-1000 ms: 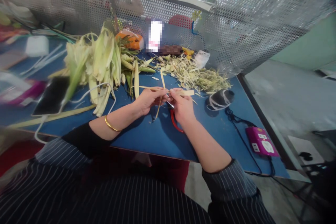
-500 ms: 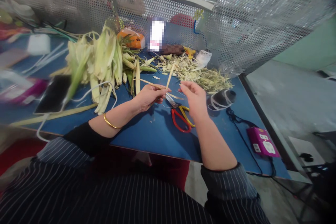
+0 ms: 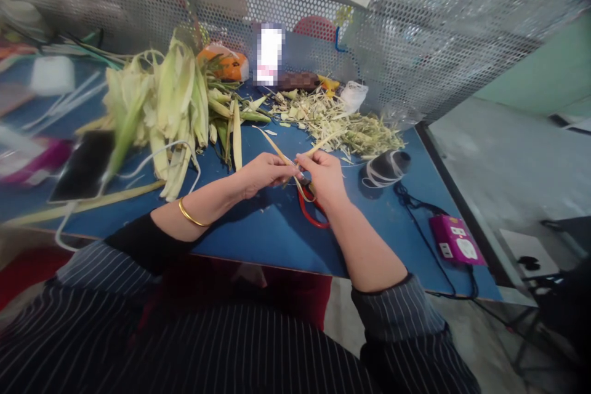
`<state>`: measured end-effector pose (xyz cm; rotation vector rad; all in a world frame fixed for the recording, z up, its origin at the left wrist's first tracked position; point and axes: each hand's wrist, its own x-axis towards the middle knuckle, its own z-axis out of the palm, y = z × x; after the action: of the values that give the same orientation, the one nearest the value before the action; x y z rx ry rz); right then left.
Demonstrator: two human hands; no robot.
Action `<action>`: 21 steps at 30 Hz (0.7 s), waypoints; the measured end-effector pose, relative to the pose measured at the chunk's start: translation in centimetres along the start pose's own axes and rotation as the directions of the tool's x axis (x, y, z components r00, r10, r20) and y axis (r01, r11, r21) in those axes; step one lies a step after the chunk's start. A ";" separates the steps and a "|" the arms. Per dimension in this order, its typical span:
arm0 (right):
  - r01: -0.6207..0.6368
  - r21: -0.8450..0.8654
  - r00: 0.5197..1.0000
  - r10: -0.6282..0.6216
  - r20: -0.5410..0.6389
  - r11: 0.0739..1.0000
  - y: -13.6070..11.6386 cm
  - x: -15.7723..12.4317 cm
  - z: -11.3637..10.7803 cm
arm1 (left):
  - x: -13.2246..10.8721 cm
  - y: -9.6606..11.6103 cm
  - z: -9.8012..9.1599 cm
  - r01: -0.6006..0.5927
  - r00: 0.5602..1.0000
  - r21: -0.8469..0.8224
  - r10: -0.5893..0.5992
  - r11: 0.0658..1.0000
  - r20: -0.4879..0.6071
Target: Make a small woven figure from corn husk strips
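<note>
My left hand [image 3: 261, 173] and my right hand [image 3: 324, 177] meet above the blue table [image 3: 258, 240], both pinched on thin pale leaf strips [image 3: 282, 157] that cross between the fingers. One strip slants up to the left, another up to the right. Red-handled scissors [image 3: 310, 214] lie on the table just under my right hand, partly hidden by it. A gold bangle sits on my left wrist.
A heap of pale green leaves [image 3: 166, 101] lies at the left, shredded leaf scraps [image 3: 351, 126] at the back right. A phone [image 3: 83, 166] with a white cable, a dark thread spool [image 3: 385, 167] and a pink power strip [image 3: 455, 245] sit around. Perforated metal screen [image 3: 438, 24] behind.
My right hand, which had drawn away to the right half a second ago, has come back to my left hand and gripped the strips again; the scissors are mostly covered once more.
</note>
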<state>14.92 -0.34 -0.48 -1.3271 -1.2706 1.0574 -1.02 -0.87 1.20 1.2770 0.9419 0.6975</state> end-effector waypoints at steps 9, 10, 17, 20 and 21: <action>0.392 -0.533 0.887 -0.461 0.005 0.750 -2.5 -0.8 -1.7 | -0.4 -0.1 1.0 0.010 1.000 0.177 -0.008 0.984 -0.014; 0.413 -0.468 0.905 -0.411 0.113 0.781 -2.5 -1.0 -1.4 | -0.3 -0.4 1.0 -0.003 1.000 0.225 0.008 0.974 -0.021; 0.160 -0.174 0.981 -0.137 0.136 0.972 -1.1 -1.2 0.3 | -0.5 -0.9 1.2 -0.024 0.998 0.326 0.004 0.945 0.063; 0.124 -0.074 0.992 -0.122 0.024 0.990 -1.1 -1.2 0.1 | -0.8 -0.2 1.1 -0.055 0.995 0.263 0.032 0.963 0.090; 0.121 -0.051 0.993 -0.121 -0.002 0.991 -1.1 -1.2 0.1 | -0.9 0.0 1.1 -0.065 0.993 0.245 0.039 0.967 0.108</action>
<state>14.54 -1.52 0.52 -1.2732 -1.3647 0.9424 -0.47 -2.13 1.37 1.5488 0.9353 0.5609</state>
